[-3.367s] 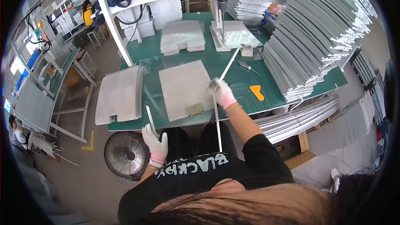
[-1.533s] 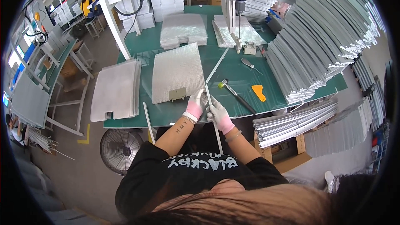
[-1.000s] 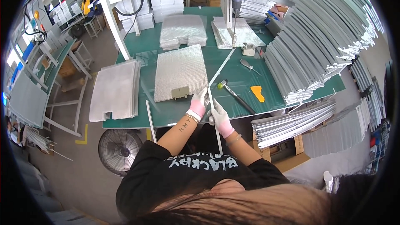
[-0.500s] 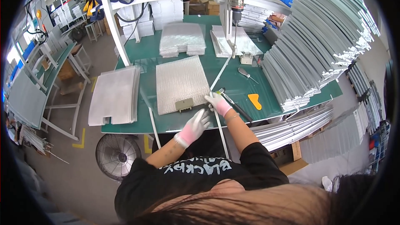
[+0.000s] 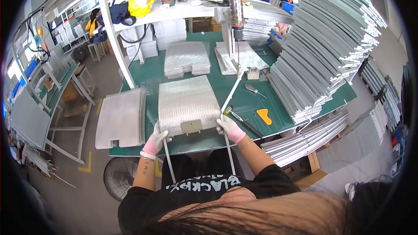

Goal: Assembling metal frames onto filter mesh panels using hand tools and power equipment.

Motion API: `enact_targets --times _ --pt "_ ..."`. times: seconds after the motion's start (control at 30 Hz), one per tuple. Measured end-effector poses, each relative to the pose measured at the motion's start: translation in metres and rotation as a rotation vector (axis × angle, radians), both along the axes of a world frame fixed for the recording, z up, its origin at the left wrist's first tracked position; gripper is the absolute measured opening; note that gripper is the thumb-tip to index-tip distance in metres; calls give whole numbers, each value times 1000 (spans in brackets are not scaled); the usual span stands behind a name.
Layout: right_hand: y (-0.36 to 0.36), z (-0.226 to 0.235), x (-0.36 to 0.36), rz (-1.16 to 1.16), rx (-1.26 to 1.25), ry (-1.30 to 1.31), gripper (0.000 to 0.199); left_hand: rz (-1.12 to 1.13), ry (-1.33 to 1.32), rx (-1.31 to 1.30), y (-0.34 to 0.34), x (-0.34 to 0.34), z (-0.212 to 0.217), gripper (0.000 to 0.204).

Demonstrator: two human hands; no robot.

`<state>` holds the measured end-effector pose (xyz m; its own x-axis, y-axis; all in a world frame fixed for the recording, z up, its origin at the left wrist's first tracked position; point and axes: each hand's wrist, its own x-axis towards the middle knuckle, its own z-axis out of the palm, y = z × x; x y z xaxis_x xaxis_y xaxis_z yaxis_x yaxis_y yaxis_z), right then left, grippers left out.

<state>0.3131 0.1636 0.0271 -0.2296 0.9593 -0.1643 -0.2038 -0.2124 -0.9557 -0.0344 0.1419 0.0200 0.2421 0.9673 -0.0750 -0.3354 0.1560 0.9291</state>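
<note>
A silvery mesh sheet (image 5: 187, 100) lies on the green work table, its near edge lifted slightly toward me. A small grey-green plastic block (image 5: 191, 126) sits at the middle of that edge. Thin white strips run along both sides of the sheet and stick out toward my body. My left hand (image 5: 156, 140), in a white and pink glove, is closed at the near left corner, around the left white strip (image 5: 170, 162). At the near right corner my right hand (image 5: 230, 129), gloved alike, is closed on the right white strip (image 5: 229, 154). The fingertips are partly hidden.
Right of the sheet lie a hammer (image 5: 244, 122), a screwdriver (image 5: 254, 90) and a yellow scraper (image 5: 264, 116). An orange power driver (image 5: 235, 4) hangs above. Stacked sheets (image 5: 120, 119) stand at left, more mesh sheets (image 5: 186, 58) behind, and a tall panel stack (image 5: 326, 48) at right.
My left hand has moved left and outward, from near my right hand to the sheet's left corner. The sheet's near edge has risen a little. My right hand stays by the right strip.
</note>
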Motion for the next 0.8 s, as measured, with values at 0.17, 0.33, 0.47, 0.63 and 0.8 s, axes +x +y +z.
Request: enact_targets --times 0.17,0.33,0.47,0.63,0.8 --pt "-35 5 16 29 119 -65 12 141 111 138 -20 10 13 51" --pt "-49 13 19 54 215 59 12 386 215 218 -36 22 32 34" --pt "-53 21 14 14 274 30 14 511 238 258 -51 27 51 32" --pt "-68 57 -16 69 355 -34 16 661 249 365 -89 17 77 36" --pt "-84 79 -35 126 425 35 19 530 20 489 -120 -15 83 36"
